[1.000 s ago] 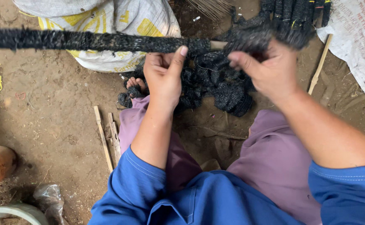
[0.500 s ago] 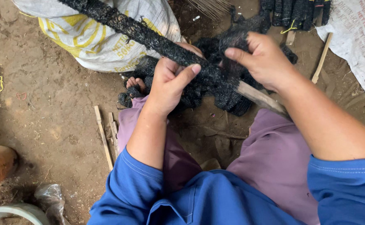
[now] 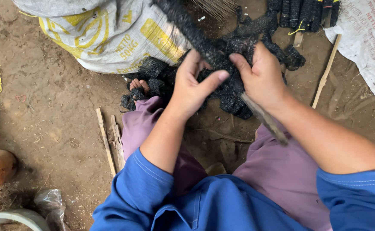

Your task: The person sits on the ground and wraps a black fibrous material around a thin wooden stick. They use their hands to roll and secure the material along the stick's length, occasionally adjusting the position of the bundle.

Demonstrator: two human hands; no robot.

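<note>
Head view: both forearms reach forward from blue sleeves over the purple-trousered knees, hands meeting above a pile of black netting [image 3: 239,100] on the dirt floor [image 3: 54,111].

Left hand [image 3: 191,87]: palm turned inward, fingers loosely apart, thumb stretched right, touching a black mesh-wrapped stick [image 3: 196,36]; not clamped.

Right hand [image 3: 262,79]: fingers curled and closed around the same stick where the wrap ends. The stick runs diagonally from top centre down to the right, and its bare wooden end [image 3: 266,122] pokes out below the right hand, over the right knee.

Around: white-and-yellow woven sack [image 3: 106,34] upper left, finished black wrapped sticks [image 3: 307,13] top right, bare wooden sticks [image 3: 110,139] on the ground left of the knee.
</note>
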